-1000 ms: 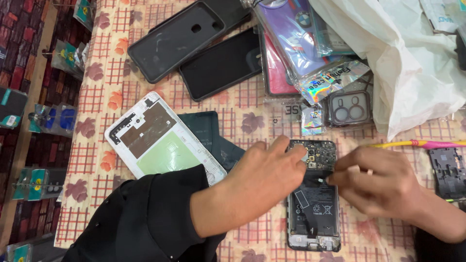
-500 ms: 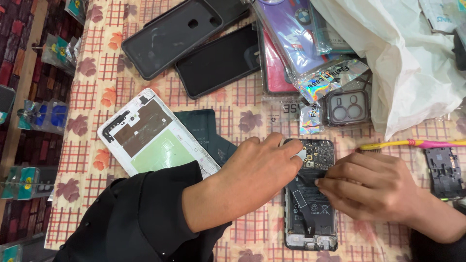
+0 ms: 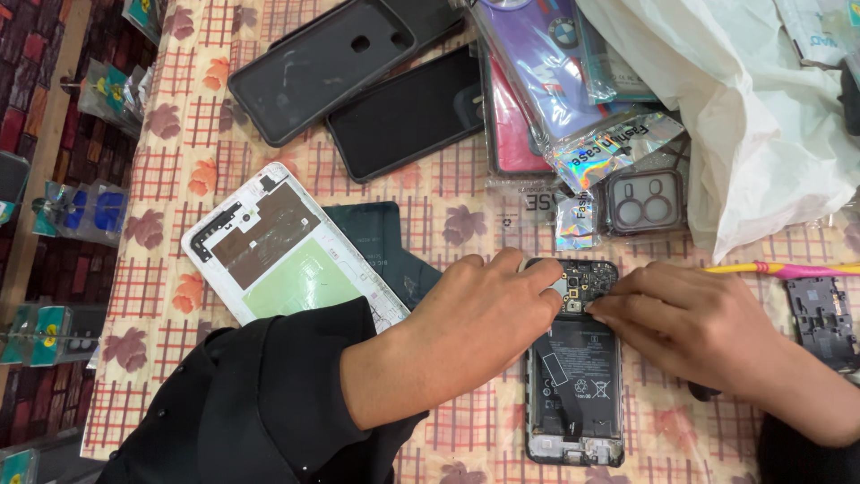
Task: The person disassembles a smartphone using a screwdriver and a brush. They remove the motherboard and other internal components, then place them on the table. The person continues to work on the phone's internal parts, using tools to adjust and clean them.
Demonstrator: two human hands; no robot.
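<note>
Barely shifted | hands: left (image 3: 479,327), right (image 3: 685,323) fingertips pressing opened phone (image 3: 575,376) top

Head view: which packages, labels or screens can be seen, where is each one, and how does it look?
Holographic packet: above the opened phone, shiny silver rectangle.
Purple phone case pack: top centre, clear wrap.
White plastic bag: top right, crumpled.
Dark phone screen: top centre, black, off.
Battery label: inside opened phone, black with white marks.

Phone repair stall: opened phone (image 3: 573,376), packaged cases (image 3: 546,81), spare frame (image 3: 287,246).
</note>
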